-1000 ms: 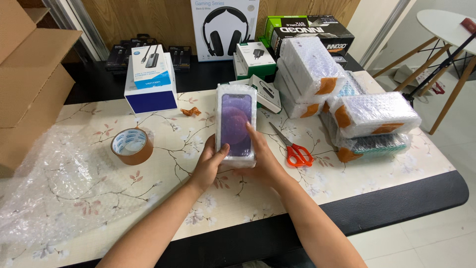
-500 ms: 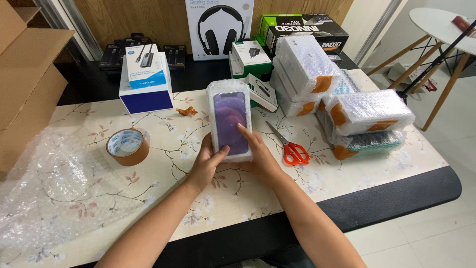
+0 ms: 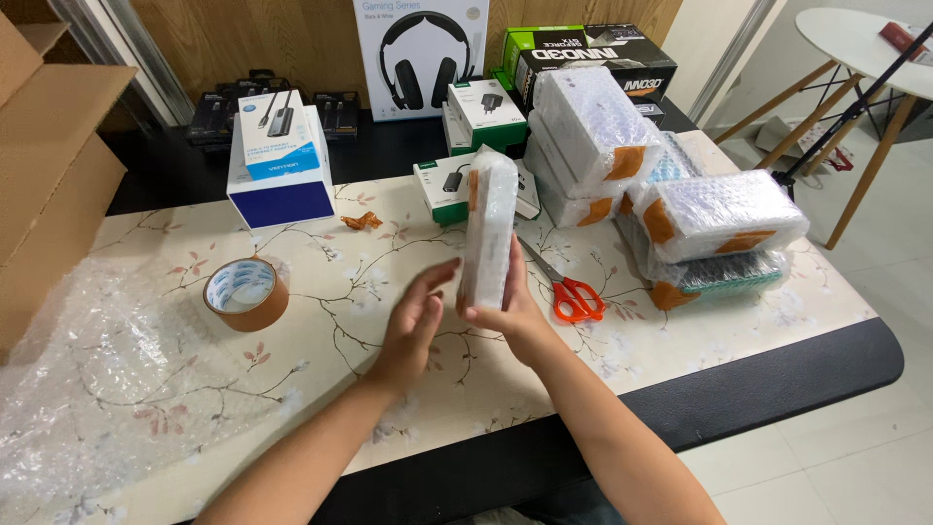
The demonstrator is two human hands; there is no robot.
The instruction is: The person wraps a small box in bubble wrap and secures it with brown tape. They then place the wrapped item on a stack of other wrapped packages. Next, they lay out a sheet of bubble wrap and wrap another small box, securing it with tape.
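A slim box wrapped in bubble wrap (image 3: 489, 227) stands on its narrow edge above the flowered tablecloth (image 3: 369, 292), turned side-on to me. My right hand (image 3: 512, 309) grips its lower end from behind. My left hand (image 3: 414, 326) hovers just left of the box with flat, spread fingers, the fingertips close to the wrap. A strip of brown tape shows on the wrap near the top of the box.
A roll of brown tape (image 3: 246, 293) and a loose sheet of bubble wrap (image 3: 107, 379) lie at the left. Orange-handled scissors (image 3: 569, 292) rest right of my hands. Wrapped parcels (image 3: 714, 219) pile up at the right; product boxes (image 3: 280, 160) stand behind. A cardboard box (image 3: 44, 156) is far left.
The wrapped box has been turned from face-up to standing on its edge. My left hand has come off it and opened beside it.
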